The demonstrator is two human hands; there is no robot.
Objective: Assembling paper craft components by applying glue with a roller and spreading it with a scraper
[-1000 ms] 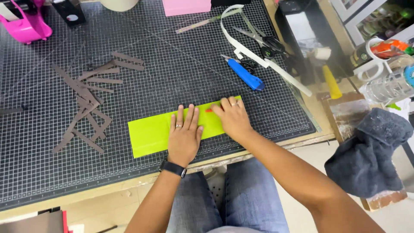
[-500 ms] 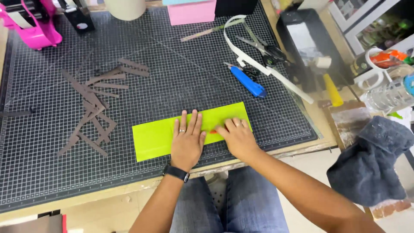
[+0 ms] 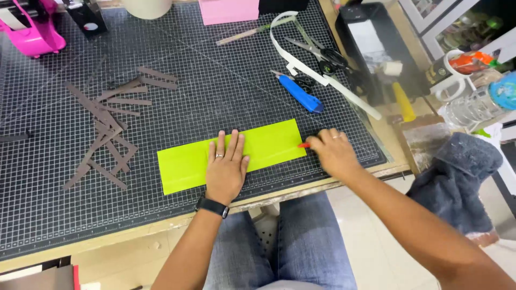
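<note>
The right hand [image 3: 334, 153] pinches a small red tool [image 3: 305, 145] at the right end of the lime-green paper strip [image 3: 269, 144] — creasing, seemingly. The left hand [image 3: 226, 169] lies flat, pinning it to the gridded cutting mat [image 3: 215, 86]; steady pressure matters.

The left hand [image 3: 227, 169] presses flat on the lime-green paper [image 3: 269, 145]; the right hand [image 3: 333, 153] pinches a small red tool [image 3: 304, 145] at its edge.

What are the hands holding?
The left hand presses flat on the green paper. The right hand grips a small red tool; only its tip shows.
</note>
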